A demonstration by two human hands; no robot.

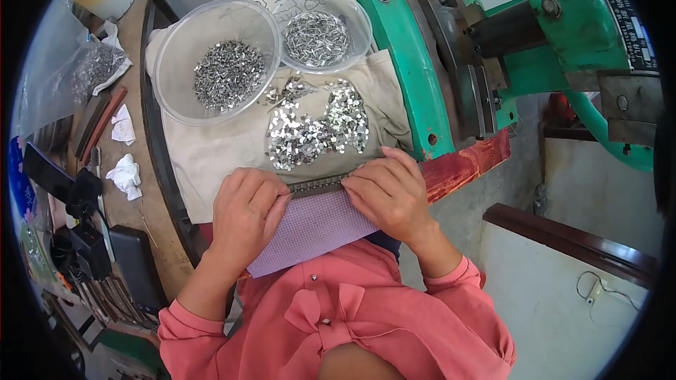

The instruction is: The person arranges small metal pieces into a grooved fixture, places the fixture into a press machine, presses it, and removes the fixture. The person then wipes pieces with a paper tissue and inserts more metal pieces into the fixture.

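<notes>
A dark, narrow toothed metal strip (317, 186) lies across the top edge of a purple woven cloth (310, 229). My left hand (248, 212) grips the strip's left end, thumb and fingers pressed together. At its right end, my right hand (387, 193) has its fingers closed on the strip. Just beyond, a loose pile of small shiny metal pieces (317, 130) is spread on a beige cloth (201, 162). Behind the pile stand a large clear bowl (172, 70) of small metal parts and a smaller clear bowl (362, 35) of thin metal pieces.
A green machine (415, 98) with a metal head stands at the right, close to my right hand. On the wooden table (158, 239) at the left are crumpled tissues (125, 176), a black case (136, 267), a brush and a plastic bag (60, 70) of parts.
</notes>
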